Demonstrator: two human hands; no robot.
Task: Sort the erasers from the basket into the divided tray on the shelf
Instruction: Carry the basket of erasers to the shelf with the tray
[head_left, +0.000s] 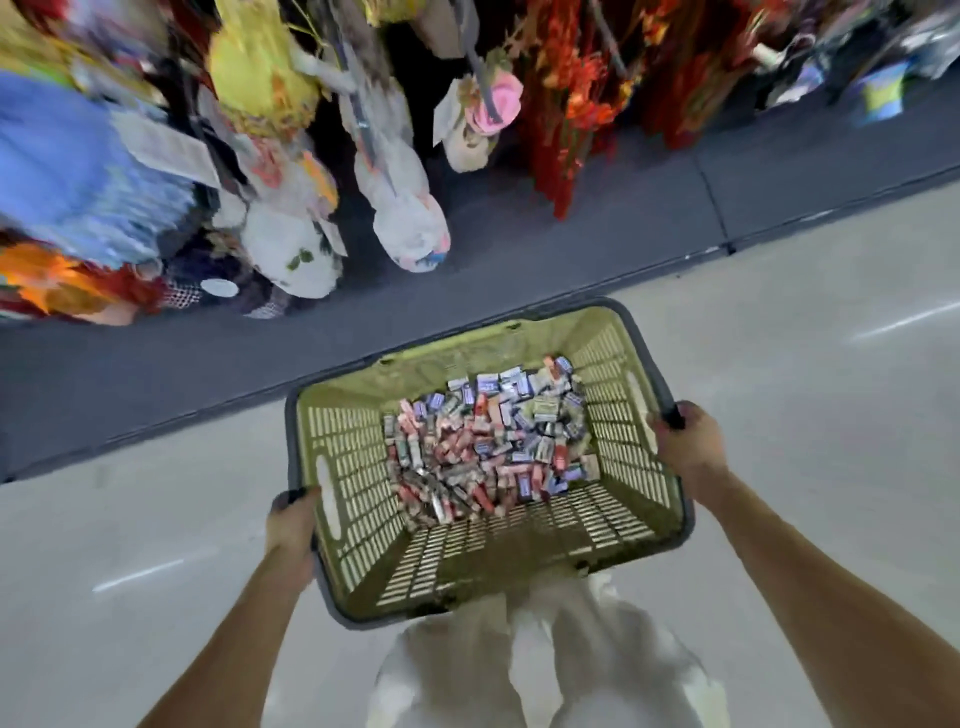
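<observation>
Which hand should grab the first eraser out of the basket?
Left, probably. Both hands hold the basket; the right hand grips its dark handle bar, so it could carry alone, while the left hand only holds the rim near the erasers. It's close.

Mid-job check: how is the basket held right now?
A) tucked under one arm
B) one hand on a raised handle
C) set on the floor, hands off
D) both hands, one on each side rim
D: the left hand grips one side rim of the basket and the right hand grips the opposite rim, erasers heaped inside.
</observation>
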